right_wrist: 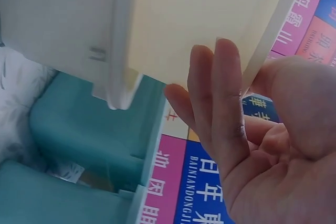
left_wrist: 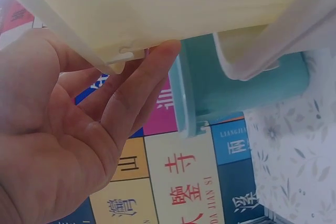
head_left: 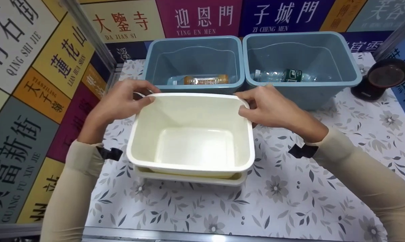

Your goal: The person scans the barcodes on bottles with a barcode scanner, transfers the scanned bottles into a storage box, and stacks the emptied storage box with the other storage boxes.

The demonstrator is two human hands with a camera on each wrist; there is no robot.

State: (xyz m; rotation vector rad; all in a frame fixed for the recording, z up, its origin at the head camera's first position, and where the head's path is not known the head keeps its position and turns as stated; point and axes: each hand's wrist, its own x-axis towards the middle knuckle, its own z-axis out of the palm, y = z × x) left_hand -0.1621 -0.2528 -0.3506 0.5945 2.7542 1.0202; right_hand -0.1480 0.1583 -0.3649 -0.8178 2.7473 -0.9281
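Observation:
A cream plastic bin (head_left: 195, 148) is tilted so that its inside faces the head camera, and nothing lies in it. My left hand (head_left: 120, 101) grips the far left corner of its rim, thumb on the near side. At the far right corner, my right hand (head_left: 273, 106) pinches the same rim, with fingers spread along the outer wall in the right wrist view. Beneath it is a second cream bin (head_left: 192, 179), mostly hidden, its front rim showing. Both wrist views show a gap between the held bin's outer wall (left_wrist: 157, 9) and the lower bin's rim (right_wrist: 123, 40).
Behind stand two blue bins, the left one (head_left: 193, 86) with an orange-labelled bottle (head_left: 206, 80), the right one (head_left: 305, 84) with a green-labelled clear bottle (head_left: 292, 76). A dark round-headed device (head_left: 378, 79) is at right. Printed panels (head_left: 202, 16) wall the floral-covered table (head_left: 276, 201).

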